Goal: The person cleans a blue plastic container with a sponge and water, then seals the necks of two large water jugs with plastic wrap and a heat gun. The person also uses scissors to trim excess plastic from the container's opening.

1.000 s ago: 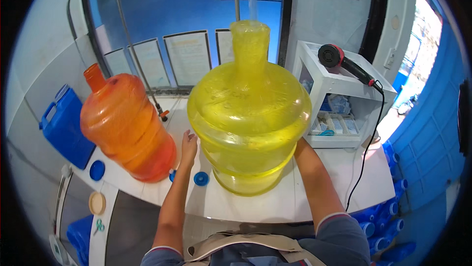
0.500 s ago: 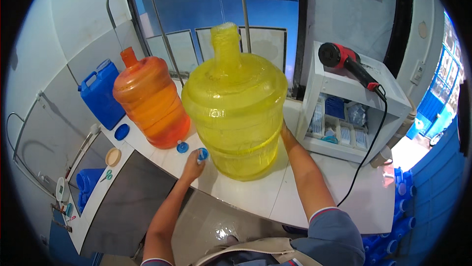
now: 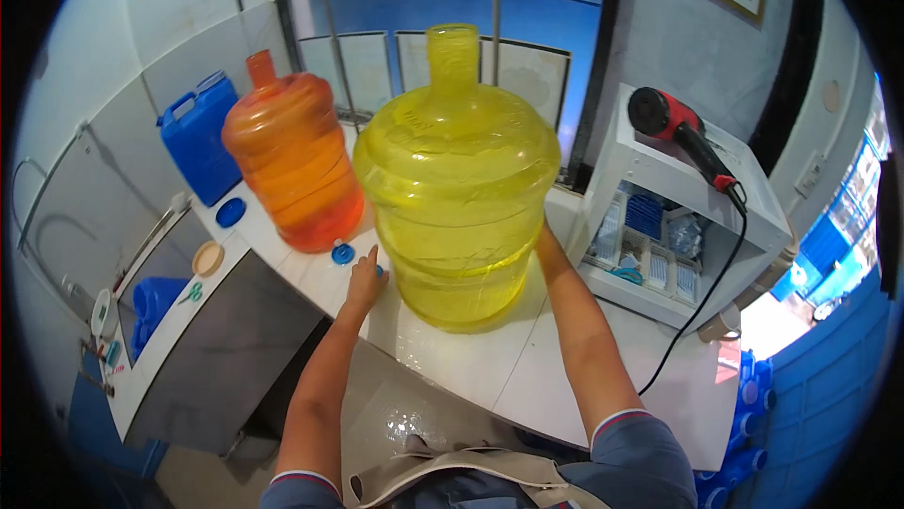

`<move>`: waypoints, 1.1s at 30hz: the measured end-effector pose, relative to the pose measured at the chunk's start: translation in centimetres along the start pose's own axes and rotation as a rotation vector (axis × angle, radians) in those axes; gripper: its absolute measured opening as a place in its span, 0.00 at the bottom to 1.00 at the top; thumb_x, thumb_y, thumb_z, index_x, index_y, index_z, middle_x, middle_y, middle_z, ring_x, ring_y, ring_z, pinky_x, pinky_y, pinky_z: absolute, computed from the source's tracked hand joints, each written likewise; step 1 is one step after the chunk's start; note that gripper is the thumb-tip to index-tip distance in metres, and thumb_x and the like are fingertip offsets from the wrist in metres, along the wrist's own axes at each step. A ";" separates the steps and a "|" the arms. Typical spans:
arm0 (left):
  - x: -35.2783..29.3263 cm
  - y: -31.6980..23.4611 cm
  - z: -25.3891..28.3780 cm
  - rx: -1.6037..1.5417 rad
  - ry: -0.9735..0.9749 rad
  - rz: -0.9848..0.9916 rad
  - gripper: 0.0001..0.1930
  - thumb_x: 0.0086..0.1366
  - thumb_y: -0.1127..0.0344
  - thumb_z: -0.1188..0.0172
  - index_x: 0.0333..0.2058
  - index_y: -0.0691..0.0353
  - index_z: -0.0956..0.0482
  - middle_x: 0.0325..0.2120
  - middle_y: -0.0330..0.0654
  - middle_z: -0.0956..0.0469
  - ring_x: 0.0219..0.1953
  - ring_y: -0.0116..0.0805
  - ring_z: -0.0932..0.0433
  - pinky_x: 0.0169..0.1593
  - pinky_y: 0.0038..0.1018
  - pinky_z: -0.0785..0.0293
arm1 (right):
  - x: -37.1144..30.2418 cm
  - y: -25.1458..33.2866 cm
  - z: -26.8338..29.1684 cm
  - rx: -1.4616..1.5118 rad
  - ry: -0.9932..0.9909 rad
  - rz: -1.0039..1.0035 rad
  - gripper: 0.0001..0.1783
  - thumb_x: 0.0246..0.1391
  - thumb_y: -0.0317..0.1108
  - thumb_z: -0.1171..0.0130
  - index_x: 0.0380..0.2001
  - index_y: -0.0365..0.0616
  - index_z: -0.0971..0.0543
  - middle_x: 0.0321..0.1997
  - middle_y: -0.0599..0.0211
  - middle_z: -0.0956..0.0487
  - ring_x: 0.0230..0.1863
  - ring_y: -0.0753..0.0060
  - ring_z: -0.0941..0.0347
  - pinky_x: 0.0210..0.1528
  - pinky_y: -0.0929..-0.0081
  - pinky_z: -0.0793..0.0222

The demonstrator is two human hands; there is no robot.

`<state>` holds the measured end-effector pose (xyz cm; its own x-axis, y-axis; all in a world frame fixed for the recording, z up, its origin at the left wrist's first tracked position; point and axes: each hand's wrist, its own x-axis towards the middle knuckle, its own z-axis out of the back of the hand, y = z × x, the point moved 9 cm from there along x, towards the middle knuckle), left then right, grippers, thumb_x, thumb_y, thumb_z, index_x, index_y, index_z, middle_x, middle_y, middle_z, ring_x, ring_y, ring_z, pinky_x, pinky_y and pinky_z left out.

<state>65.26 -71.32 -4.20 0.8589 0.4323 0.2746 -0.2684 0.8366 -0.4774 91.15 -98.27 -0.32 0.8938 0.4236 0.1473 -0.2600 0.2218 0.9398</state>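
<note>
"What is the biggest thing there?"

"The white table (image 3: 532, 372). The yellow jug (image 3: 457, 198) stands upright on it, neck open at the top."

"And to the yellow jug's right?"

"A white cabinet (image 3: 650, 156), its open shelf full of small packets."

"To its left?"

"An orange jug (image 3: 295, 170), near it and upright too. A blue jerrycan (image 3: 201, 144) stands farther left of the yellow jug."

"Anything smaller?"

"A red-and-black blower (image 3: 680, 126) lies on the cabinet, right of the yellow jug, with its cord hanging down."

"Where are the hands?"

"The right grip (image 3: 546, 238) is at the yellow jug's right side, mostly hidden behind it, so I can't tell how its fingers stand. The left grip (image 3: 363, 286) is just left of the yellow jug's base."

"Holding something?"

"A bit of blue cap (image 3: 379, 271) shows beside its fingers; whether they're closed on it, I can't tell."

"Any others?"

"A blue stopper (image 3: 342, 253) lies left of the yellow jug, by the orange one."
</note>
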 end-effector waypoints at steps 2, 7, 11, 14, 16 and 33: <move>-1.4 0.4 3.0 -0.109 -0.176 -0.025 0.27 0.58 0.64 0.45 0.56 0.58 0.38 0.34 0.52 0.27 0.34 0.46 0.25 0.38 0.36 0.29 | 0.2 0.1 0.2 0.010 -0.007 -0.002 0.14 0.54 0.35 0.50 0.40 0.37 0.28 0.35 0.63 0.28 0.38 0.75 0.34 0.41 0.75 0.37; -4.2 5.0 4.4 -0.843 0.049 0.323 0.18 0.67 0.58 0.60 0.52 0.60 0.35 0.35 0.44 0.26 0.35 0.31 0.26 0.38 0.27 0.28 | -0.1 0.2 0.8 0.048 -0.017 -0.026 0.15 0.54 0.36 0.50 0.41 0.37 0.28 0.37 0.62 0.28 0.40 0.75 0.34 0.43 0.75 0.37; -5.2 3.5 6.4 -1.159 0.070 0.557 0.18 0.68 0.52 0.63 0.45 0.59 0.35 0.34 0.47 0.28 0.35 0.38 0.25 0.39 0.34 0.24 | -0.3 0.1 1.5 0.087 -0.041 -0.050 0.16 0.54 0.36 0.50 0.43 0.38 0.28 0.39 0.62 0.28 0.41 0.74 0.34 0.44 0.75 0.38; -4.2 2.3 6.8 -1.515 0.114 0.590 0.19 0.67 0.47 0.59 0.41 0.58 0.36 0.33 0.49 0.30 0.34 0.44 0.26 0.42 0.39 0.24 | -0.7 0.1 1.9 0.117 -0.060 -0.066 0.16 0.54 0.36 0.50 0.43 0.38 0.28 0.40 0.62 0.28 0.42 0.74 0.34 0.45 0.75 0.38; -2.6 1.3 7.7 -1.569 0.145 0.577 0.18 0.67 0.49 0.56 0.41 0.59 0.36 0.32 0.48 0.31 0.34 0.44 0.26 0.43 0.40 0.24 | -1.0 0.0 2.3 0.139 -0.076 -0.081 0.17 0.54 0.36 0.49 0.44 0.38 0.29 0.41 0.61 0.28 0.43 0.74 0.34 0.46 0.75 0.38; 14.4 -24.5 26.7 -1.851 0.281 -0.265 0.15 0.67 0.65 0.61 0.43 0.70 0.34 0.44 0.55 0.29 0.48 0.46 0.29 0.53 0.40 0.31 | -2.0 -1.9 4.6 0.428 -0.314 -0.163 0.20 0.55 0.38 0.49 0.49 0.39 0.30 0.48 0.59 0.28 0.50 0.73 0.33 0.52 0.75 0.39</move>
<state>72.56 -76.61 33.79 0.8818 0.1501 0.4471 0.4436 -0.5856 -0.6784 91.53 -103.62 -1.01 0.9931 0.1167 0.0123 0.0045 -0.1421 0.9898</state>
